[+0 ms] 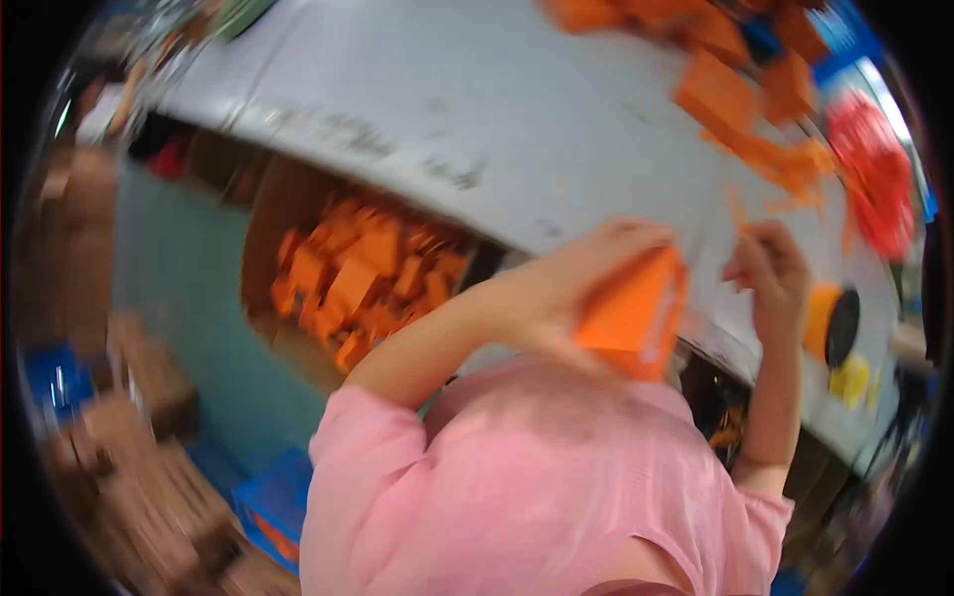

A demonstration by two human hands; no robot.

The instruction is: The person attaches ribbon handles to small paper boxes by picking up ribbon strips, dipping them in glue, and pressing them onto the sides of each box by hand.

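My left hand (552, 303) grips an orange folded box (636, 308) in front of my chest, its thumb side along the upper edge. The box is tilted and blurred by motion. To its right my right hand (773, 273) is raised over the table edge, its fingers pinched together. A thin orange strip (736, 211) rises from those fingertips, smeared by movement. Further up the table lie an orange block-like box (715, 97) and a heap of loose orange strips (795, 167), apart from both hands.
Under the left part of the grey table (397, 89) stands a carton (260, 268) full of small orange pieces (363, 273). A red plastic bag (870, 169) lies at the right. An orange and black roll (843, 326) sits near the right edge. Brown cartons (154, 477) are stacked lower left.
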